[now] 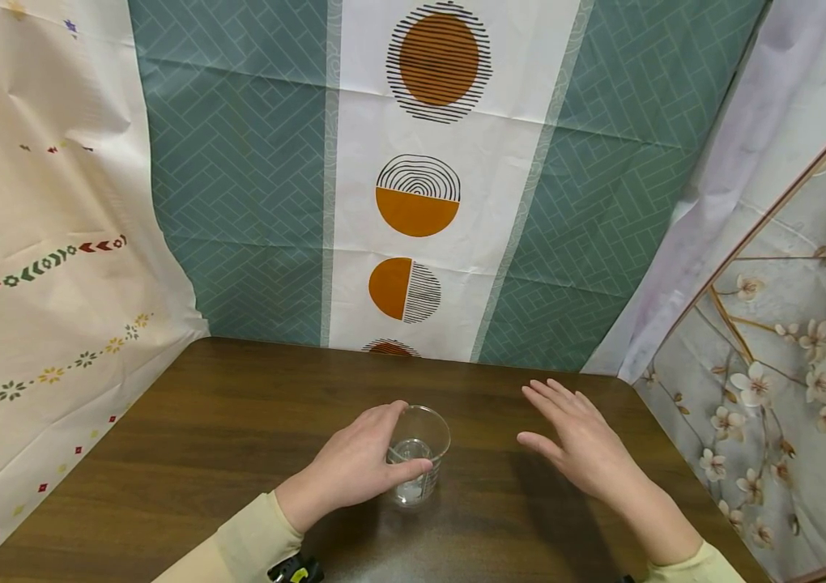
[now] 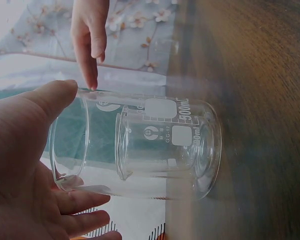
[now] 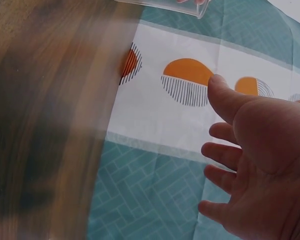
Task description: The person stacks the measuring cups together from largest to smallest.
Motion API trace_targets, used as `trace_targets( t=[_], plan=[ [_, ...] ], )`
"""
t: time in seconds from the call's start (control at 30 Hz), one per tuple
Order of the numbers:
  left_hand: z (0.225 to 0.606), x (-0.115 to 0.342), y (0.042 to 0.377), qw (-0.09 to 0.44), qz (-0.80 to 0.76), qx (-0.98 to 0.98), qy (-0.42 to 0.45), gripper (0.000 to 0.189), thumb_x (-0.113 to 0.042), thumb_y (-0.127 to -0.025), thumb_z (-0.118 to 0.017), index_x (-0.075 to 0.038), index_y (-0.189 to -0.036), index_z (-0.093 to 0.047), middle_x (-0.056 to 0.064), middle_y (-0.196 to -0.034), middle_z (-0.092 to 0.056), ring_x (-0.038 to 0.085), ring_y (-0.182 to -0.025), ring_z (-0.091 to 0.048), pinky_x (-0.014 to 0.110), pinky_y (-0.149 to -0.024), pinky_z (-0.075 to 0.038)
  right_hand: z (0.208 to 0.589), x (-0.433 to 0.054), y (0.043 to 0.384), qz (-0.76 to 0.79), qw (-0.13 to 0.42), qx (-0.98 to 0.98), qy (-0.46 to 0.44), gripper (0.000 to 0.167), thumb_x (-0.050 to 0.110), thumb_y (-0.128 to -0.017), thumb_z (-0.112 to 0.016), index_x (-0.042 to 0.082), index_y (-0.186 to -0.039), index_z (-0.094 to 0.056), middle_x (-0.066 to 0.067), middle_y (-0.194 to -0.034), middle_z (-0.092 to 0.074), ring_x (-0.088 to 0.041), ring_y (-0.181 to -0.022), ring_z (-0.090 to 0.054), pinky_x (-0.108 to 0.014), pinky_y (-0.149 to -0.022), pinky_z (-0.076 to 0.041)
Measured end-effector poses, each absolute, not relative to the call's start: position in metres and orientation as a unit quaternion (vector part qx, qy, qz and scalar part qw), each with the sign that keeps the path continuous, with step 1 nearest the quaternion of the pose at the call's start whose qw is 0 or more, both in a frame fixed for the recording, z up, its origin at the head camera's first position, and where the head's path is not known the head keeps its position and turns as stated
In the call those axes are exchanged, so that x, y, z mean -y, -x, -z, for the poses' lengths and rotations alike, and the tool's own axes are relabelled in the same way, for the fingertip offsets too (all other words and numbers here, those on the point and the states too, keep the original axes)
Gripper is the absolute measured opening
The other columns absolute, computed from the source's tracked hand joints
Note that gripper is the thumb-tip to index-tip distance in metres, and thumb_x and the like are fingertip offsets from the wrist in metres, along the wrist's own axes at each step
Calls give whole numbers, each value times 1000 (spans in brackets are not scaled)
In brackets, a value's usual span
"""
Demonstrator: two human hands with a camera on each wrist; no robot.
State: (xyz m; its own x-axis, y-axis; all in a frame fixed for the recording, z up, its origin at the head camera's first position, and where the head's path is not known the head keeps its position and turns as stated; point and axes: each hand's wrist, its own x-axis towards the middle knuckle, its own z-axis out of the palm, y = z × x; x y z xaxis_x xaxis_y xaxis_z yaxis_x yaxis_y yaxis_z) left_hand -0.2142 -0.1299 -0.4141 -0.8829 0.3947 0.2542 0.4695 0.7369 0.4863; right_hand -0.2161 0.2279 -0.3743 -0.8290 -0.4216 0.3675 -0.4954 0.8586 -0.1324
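A clear glass beaker (image 1: 433,433) marked 500 ml stands upright on the brown wooden table (image 1: 238,421). Nested inside it is a smaller glass beaker (image 2: 160,155) with white printed markings. My left hand (image 1: 355,465) holds the larger beaker near its rim, thumb across the near side and fingers round the far side. To the right, my right hand (image 1: 581,437) hovers above the table, apart from the glass, with its fingers extended and thumb spread. Nothing is in that palm, as the right wrist view shows.
Behind the table hangs a green and white curtain (image 1: 238,178) with orange circles. A cream patterned cloth (image 1: 41,243) borders the left side, and a floral cloth (image 1: 785,389) the right.
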Motion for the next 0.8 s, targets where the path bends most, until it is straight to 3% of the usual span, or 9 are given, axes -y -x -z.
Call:
trace_targets(
  t=[0.8],
  plan=[
    [415, 130, 215, 66, 277, 931, 230, 98, -74, -94, -74, -5, -159, -51, 14, -159, -57, 32, -148, -53, 57, -113, -51, 375, -246, 220, -113, 164, 957, -213, 73, 42, -103, -78, 4, -160, -56, -22, -166, -50, -46, -158, -37, -71, -125, -27]
  ],
)
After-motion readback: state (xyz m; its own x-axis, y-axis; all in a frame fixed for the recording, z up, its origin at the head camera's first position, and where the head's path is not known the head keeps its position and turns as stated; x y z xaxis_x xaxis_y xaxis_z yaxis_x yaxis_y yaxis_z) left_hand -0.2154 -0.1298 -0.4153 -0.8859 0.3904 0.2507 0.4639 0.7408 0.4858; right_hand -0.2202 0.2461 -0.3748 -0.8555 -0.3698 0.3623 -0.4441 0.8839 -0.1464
